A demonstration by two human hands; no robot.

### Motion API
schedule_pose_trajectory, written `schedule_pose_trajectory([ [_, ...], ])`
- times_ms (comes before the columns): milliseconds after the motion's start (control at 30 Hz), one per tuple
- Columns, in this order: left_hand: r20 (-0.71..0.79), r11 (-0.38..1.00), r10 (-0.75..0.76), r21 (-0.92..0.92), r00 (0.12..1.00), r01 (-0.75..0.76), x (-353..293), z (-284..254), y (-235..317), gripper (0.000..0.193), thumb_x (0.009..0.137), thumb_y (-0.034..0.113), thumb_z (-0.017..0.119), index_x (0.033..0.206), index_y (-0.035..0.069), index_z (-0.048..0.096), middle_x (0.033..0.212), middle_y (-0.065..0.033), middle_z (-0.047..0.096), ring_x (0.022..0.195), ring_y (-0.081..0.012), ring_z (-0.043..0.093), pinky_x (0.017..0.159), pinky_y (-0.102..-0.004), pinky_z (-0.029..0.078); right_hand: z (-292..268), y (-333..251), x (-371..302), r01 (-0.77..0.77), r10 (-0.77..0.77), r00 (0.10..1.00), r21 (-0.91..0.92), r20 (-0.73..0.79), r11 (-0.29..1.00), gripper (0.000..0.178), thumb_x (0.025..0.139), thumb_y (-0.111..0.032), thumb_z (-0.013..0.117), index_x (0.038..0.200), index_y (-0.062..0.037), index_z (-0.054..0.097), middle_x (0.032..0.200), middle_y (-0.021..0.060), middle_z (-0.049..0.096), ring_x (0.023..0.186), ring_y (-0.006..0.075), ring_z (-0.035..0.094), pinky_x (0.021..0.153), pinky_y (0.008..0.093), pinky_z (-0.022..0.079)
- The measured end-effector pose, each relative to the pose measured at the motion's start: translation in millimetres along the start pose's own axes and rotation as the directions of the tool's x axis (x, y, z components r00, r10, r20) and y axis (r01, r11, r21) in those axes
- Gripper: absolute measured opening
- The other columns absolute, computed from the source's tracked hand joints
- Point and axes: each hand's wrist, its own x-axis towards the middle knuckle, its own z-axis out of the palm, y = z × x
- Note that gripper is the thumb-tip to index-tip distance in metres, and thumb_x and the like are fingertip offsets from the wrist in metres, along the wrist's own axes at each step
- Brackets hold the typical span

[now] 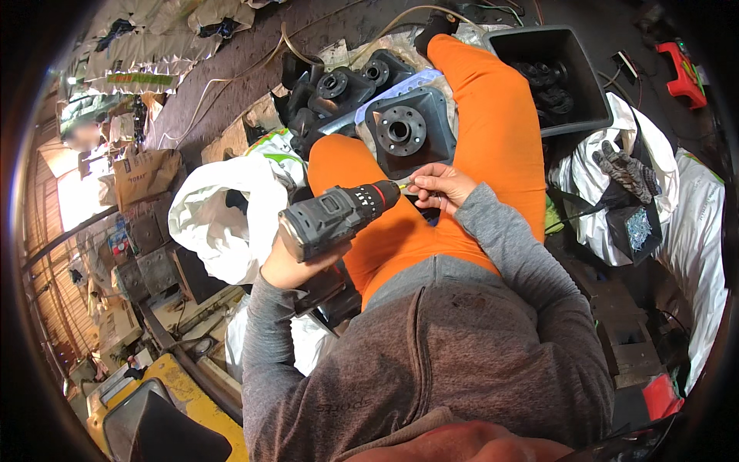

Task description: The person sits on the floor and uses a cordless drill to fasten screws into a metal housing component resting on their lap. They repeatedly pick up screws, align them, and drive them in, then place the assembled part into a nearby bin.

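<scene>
My left hand (292, 269) is wrapped around the grip of a dark cordless drill (335, 217), held in the air over my orange trousers (496, 115). The drill's long axis runs slantwise, its broad rear low on the left and the chuck, ringed in red, pointing right and slightly away from me. At the chuck's nose, my right hand (443, 186) has thumb and forefinger pinched together beside a slim yellowish tip (404, 186); it is too small to tell whether I am gripping it.

Between my legs sits a black housing (427, 142), square-cornered, its round holed collar facing up toward me. A lilac-blue strip (419, 80) shows along its far edge. More black housings (339, 88) cluster to the left of that.

Beyond my right thigh, a dark grey bin (604, 104) holds black pieces (548, 96), heaped toward its left edge. Near the bin's near right corner, a patterned glove (625, 171) lies on a white sack (663, 162).
</scene>
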Motion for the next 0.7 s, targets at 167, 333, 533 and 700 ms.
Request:
schedule_pose_trajectory([
  [167,0.171,0.813,-0.455,-0.321,0.874,0.486,-6.3,-16.3,-7.5,0.032,0.077,0.009,0.074,0.106,0.003,0.063,0.093,-0.003,0.066,0.08,-0.0129,0.06,0.072,-0.0297,0.051,-0.3,-5.2,1.3,-0.04,0.037,0.991,0.024,0.126,0.999,0.024,0.088,-0.018,0.068,0.102,0.0005,0.061,0.083,0.0061,0.065,0.067,0.0094,0.064,0.067,0.0267,0.06],
  [333,0.163,0.972,-0.199,-0.091,0.966,0.216,-5.4,-18.9,-19.8,0.04,0.075,0.01,0.075,0.111,0.004,0.061,0.099,-0.0074,0.066,0.086,-0.0182,0.063,0.077,-0.0314,0.051,0.4,-6.5,5.8,-0.015,0.013,0.994,0.015,0.108,1.0,0.023,0.088,-0.017,0.067,0.102,0.0012,0.061,0.081,0.0062,0.065,0.062,0.0089,0.063,0.063,0.0251,0.06],
  [533,0.172,0.974,0.044,0.212,0.984,-0.08,13.8,-9.8,3.6,0.057,0.073,0.011,0.073,0.126,0.007,0.053,0.116,-0.0097,0.062,0.1,-0.026,0.064,0.088,-0.0339,0.05,-10.3,-6.8,11.3,-0.116,0.114,0.977,0.002,0.18,0.993,0.024,0.09,-0.018,0.064,0.104,0.0011,0.061,0.077,0.0038,0.064,0.06,0.0081,0.062,0.061,0.0246,0.06],
  [700,0.028,0.995,-0.049,0.089,0.998,0.046,28.3,-8.6,6.0,0.051,0.071,0.01,0.072,0.12,0.005,0.057,0.119,-0.0137,0.061,0.102,-0.0257,0.063,0.085,-0.0334,0.051,20.6,-13.7,4.1,-0.017,0.027,0.991,0.076,-0.133,0.997,0.027,0.096,-0.029,0.056,0.106,-0.0038,0.061,0.064,-0.0038,0.052,0.046,0.0044,0.043,0.045,0.0232,0.045],
])
